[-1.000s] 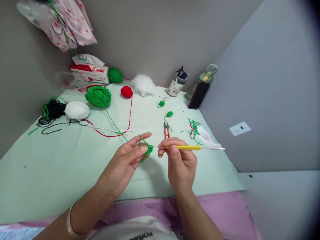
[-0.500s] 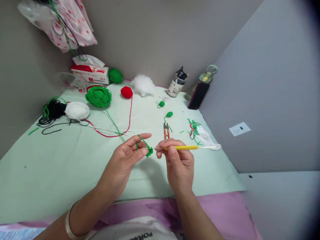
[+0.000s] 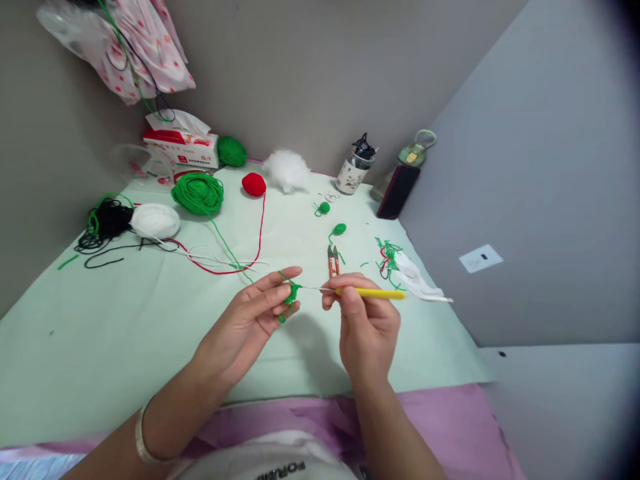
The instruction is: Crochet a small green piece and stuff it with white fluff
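Note:
My left hand [image 3: 257, 310] pinches a small green crochet piece [image 3: 293, 293] between thumb and fingers. Green yarn [image 3: 227, 248] runs from that hand back to a large green yarn ball [image 3: 198, 193]. My right hand [image 3: 367, 323] is closed around a crochet hook [image 3: 377, 293] with a yellow handle. The hook's thin metal shaft points left and its tip meets the green piece; exactly how it sits in the stitches is too small to tell. Just beyond my right fingers lie orange-handled thread snips [image 3: 333, 260], partly covered by the hand.
Red [image 3: 254, 185] and white yarn balls [image 3: 155, 221], black yarn [image 3: 111, 220] and white stuffing [image 3: 287, 171] lie along the back and left. Two small green pieces [image 3: 339, 229] sit beyond the snips. At right stand a pen cup [image 3: 353, 175], a phone [image 3: 398, 192] and yarn scraps [image 3: 391, 257].
My right hand and the hook have shifted slightly right, showing more of the metal shaft. The green piece has turned in my left fingers, and a loop now hangs below it.

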{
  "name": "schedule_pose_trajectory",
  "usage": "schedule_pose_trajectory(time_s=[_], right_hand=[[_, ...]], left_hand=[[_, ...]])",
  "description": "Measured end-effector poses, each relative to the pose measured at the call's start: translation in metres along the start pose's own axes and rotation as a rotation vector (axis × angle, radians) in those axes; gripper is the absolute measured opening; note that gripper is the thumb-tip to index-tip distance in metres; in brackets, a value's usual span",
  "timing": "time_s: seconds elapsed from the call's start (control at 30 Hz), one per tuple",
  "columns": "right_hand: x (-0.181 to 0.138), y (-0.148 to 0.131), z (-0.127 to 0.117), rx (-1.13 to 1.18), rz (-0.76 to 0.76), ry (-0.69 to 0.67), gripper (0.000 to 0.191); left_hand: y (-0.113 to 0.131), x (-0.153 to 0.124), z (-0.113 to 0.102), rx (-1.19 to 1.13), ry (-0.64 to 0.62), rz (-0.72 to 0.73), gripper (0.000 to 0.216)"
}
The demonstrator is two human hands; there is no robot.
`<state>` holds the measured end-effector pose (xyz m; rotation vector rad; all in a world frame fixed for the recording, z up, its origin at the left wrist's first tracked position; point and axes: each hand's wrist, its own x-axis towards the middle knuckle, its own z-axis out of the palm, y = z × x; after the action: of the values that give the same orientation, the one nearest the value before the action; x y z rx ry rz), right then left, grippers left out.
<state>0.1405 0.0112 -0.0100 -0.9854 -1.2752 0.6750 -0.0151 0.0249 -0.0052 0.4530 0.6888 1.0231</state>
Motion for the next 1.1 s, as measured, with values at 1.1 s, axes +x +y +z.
schedule_pose_trajectory(time_s=[1.1], right_hand=[[-0.009, -0.003, 0.000, -0.399, -0.469, -0.185, 0.029]], left_hand=[[-0.004, -0.009, -0.001, 0.471, 0.101, 0.295, 0.039]])
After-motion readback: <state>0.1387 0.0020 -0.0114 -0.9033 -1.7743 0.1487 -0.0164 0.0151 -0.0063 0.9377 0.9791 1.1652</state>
